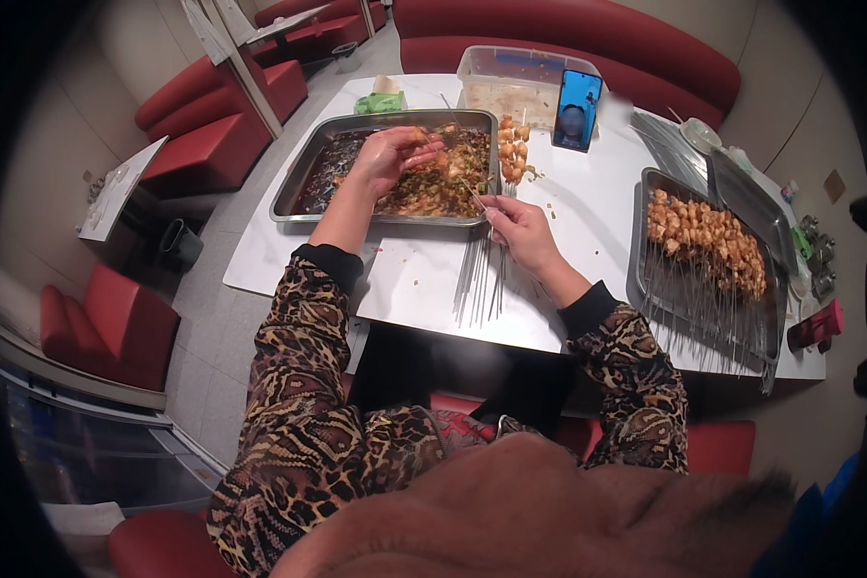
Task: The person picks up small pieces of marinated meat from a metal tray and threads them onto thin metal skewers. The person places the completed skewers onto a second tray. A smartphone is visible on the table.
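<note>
My left hand (397, 157) is above a deep metal tray (289, 209) of marinated meat pieces (441, 180) and chopped green bits in dark sauce. Its wet fingers curl palm-up; whether a meat piece sits between them is unclear. At the tray's near right corner, my right hand (516, 224) grips a thin metal skewer (475, 193), its point angled up to the left over the meat. Bare metal skewers (477, 278) lie on the table just left of and below this hand. Several loaded skewers (513, 152) rest beside the tray's right rim.
A second metal tray (643, 282) at right carries many loaded skewers (704, 242). Behind stand a clear plastic bin (527, 97), a propped phone (576, 112) and a green tissue pack (380, 101). More bare skewers (668, 148) lie at the back right. Red benches (549, 29) surround the white table (412, 267).
</note>
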Action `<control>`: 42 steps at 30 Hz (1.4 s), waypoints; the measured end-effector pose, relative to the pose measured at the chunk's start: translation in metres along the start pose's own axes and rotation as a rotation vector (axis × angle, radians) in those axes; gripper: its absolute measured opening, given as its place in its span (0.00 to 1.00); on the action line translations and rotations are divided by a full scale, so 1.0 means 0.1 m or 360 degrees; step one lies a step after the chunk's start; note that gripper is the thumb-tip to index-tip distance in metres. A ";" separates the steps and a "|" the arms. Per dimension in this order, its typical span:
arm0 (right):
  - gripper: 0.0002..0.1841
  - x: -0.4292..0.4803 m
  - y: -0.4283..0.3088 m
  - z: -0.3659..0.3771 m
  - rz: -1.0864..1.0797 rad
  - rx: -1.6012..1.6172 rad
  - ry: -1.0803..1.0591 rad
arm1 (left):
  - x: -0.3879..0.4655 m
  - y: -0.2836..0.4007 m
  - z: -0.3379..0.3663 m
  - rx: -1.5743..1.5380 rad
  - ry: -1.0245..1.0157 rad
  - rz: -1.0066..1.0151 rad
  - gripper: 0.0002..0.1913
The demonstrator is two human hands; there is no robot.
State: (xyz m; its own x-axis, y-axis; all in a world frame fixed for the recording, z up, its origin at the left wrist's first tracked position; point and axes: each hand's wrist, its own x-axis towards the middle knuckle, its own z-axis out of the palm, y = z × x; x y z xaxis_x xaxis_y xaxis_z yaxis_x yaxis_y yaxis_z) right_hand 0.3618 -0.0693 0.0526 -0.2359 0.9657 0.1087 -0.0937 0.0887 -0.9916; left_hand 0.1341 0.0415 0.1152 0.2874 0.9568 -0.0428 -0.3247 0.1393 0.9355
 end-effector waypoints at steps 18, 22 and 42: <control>0.17 -0.04 -0.04 0.05 0.0064 0.0062 0.0025 | 0.06 -0.24 0.07 -0.0364 0.0229 0.0190 0.13; 0.18 -0.05 -0.03 0.05 0.0059 0.0040 0.0063 | 0.06 -0.30 0.19 -0.0441 0.0284 0.0189 0.13; 0.15 -0.06 -0.08 0.11 0.0077 0.0144 0.0138 | 0.04 -0.41 0.36 -0.0393 0.0400 0.0085 0.14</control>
State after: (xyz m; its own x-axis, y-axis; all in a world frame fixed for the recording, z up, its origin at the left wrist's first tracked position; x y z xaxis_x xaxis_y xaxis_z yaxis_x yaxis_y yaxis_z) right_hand 0.3531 -0.0784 0.0602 -0.1582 0.9861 0.0506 -0.1722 0.0229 -0.9848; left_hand 0.1814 0.0304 0.0895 0.0431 0.9930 -0.1096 -0.5501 0.1152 0.8271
